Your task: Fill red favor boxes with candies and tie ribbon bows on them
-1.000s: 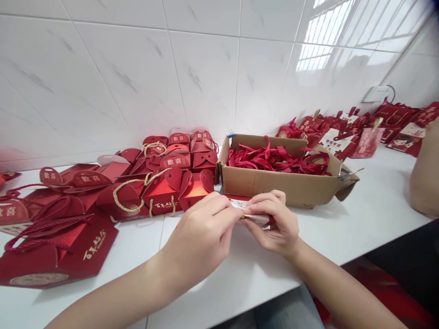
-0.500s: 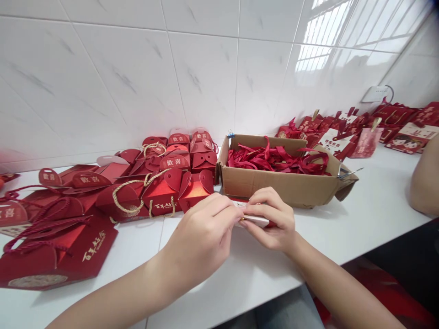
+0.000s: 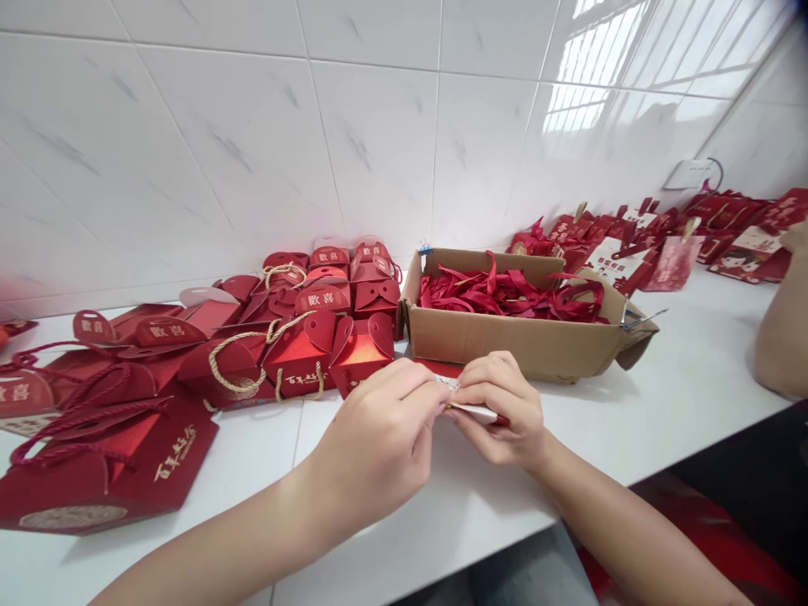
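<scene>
Both my hands meet over the white table, just in front of the cardboard box. Between them is a small red-and-white paper gift box [image 3: 481,413], mostly covered by my fingers. My left hand [image 3: 392,425] pinches its near left edge, thumb and fingertips pressed together. My right hand [image 3: 501,406] grips the other side, fingers over the top and thumb beneath. A bit of gold shows at the fingertips, too small to make out. The cardboard box [image 3: 505,341] holds a heap of dark red ribbons [image 3: 480,290].
Left on the table [image 3: 353,539] are many red gift boxes [image 3: 319,296], some with rope handles, and a larger red box [image 3: 126,480] nearest me. Paper bags [image 3: 675,261] line the wall at the right. Another person's arm [image 3: 783,328] rests at the right edge.
Both hands have shifted very slightly, and the held gift box has tilted so that more of its white and red surfaces shows. The other person's arm has moved a little.
</scene>
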Demonstrator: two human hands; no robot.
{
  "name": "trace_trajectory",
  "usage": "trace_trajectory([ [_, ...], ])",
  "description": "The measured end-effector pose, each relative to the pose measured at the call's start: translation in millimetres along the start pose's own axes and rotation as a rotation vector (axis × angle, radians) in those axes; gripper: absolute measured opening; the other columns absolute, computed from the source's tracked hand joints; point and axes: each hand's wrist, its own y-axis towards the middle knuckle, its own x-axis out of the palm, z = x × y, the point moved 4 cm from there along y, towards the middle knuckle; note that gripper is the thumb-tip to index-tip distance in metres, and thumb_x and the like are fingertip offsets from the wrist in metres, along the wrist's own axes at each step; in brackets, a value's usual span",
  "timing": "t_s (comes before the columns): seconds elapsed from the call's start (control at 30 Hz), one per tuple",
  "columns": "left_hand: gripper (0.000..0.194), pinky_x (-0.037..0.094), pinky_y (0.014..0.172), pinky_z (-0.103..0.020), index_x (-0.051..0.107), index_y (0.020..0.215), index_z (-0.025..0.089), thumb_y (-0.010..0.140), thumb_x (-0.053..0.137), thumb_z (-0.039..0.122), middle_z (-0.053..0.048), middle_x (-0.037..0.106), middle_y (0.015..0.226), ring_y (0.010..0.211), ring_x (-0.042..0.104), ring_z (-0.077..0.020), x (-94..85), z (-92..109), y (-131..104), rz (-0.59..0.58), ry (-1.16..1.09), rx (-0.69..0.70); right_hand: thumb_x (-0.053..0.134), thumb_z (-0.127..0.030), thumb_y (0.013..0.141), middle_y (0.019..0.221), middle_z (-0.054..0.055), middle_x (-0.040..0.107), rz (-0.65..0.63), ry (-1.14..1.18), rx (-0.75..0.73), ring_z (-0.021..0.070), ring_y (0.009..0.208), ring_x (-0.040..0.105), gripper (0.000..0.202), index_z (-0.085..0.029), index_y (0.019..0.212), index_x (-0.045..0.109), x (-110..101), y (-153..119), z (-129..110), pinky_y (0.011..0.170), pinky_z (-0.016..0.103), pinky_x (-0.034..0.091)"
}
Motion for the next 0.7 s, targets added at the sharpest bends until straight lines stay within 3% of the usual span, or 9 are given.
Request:
trace_trajectory([
  [0.1, 0.017, 0.048, 0.069, -0.027, 0.062, 0.090, 0.016, 0.088, 0.048, 0.008, -0.004, 0.064, 0.083, 0.077, 0.057, -0.0149, -3.1, -5.4, 3.9, -0.075, -0.067, -0.007, 0.067, -0.017, 0.076, 0.065, 0.000, 0.062, 0.016, 0.017, 0.000, 0.0163, 0.062, 0.061, 0.008, -0.021, 0.082, 0.062, 0.5, -0.5, 3.1, 0.062, 0.035, 0.043],
  [0.2, 0.015, 0.049, 0.067, -0.025, 0.061, 0.096, 0.017, 0.085, 0.054, 0.011, -0.003, 0.065, 0.088, 0.079, 0.060, -0.0152, -10.7, -16.8, 6.9, -0.157, -0.071, -0.101, 0.067, -0.016, 0.075, 0.069, 0.003, 0.063, 0.027, 0.073, 0.010, 0.0178, 0.065, 0.061, 0.010, -0.020, 0.084, 0.064, 1.6, -0.4, 8.1, 0.062, 0.035, 0.047],
  [0.4, 0.008, 0.047, 0.058, -0.022, 0.066, 0.082, 0.018, 0.081, 0.059, 0.014, -0.001, 0.065, 0.077, 0.072, 0.061, -0.0144, -34.4, -28.4, 9.0, -0.163, -0.061, -0.167, 0.067, -0.016, 0.077, 0.085, 0.008, 0.068, -0.067, 0.248, 0.168, 0.0177, 0.076, 0.065, 0.019, -0.020, 0.095, 0.066, 5.6, 12.5, 11.4, 0.066, 0.031, 0.055],
  [0.57, 0.015, 0.049, 0.061, -0.021, 0.067, 0.086, 0.018, 0.080, 0.057, 0.008, -0.001, 0.067, 0.083, 0.073, 0.062, -0.0119, -50.0, -22.9, 6.9, -0.080, -0.206, -0.144, 0.066, -0.013, 0.077, 0.082, 0.006, 0.071, -0.150, 0.303, 0.231, 0.0157, 0.072, 0.066, 0.016, -0.019, 0.091, 0.066, 10.5, 23.7, -5.4, 0.066, 0.027, 0.055],
  [0.7, 0.018, 0.050, 0.063, -0.019, 0.068, 0.087, 0.017, 0.081, 0.057, 0.005, 0.000, 0.069, 0.082, 0.072, 0.062, -0.0098, -57.0, -16.7, 6.4, 0.045, -0.278, -0.068, 0.070, -0.016, 0.073, 0.078, 0.003, 0.071, -0.144, 0.313, 0.358, 0.0148, 0.068, 0.066, 0.013, -0.018, 0.085, 0.065, 15.2, 24.1, -13.7, 0.064, 0.025, 0.055],
])
